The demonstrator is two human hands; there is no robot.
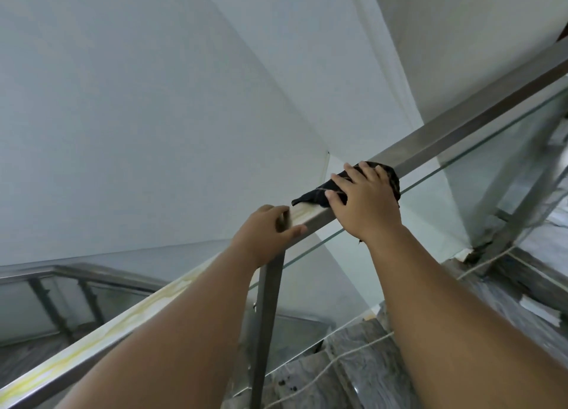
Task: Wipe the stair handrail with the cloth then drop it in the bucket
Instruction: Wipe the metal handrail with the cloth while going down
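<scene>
Up on the sloping stair, one handrail (461,132) crosses the view from lower left to upper right, and both hands are on it, near each other but apart. The left hand (267,233) grips the rail, fingers curled over its far edge and thumb on the near side, just above one steel post (267,316). The right hand (365,205) lies flat with fingers spread, pressing one dark cloth (310,195) onto the rail's top; a cloth corner pokes out toward the left hand. Above the cloth the rail runs on bare. One glass panel (491,162) hangs below the rail, with marble steps (353,362) beyond it.
</scene>
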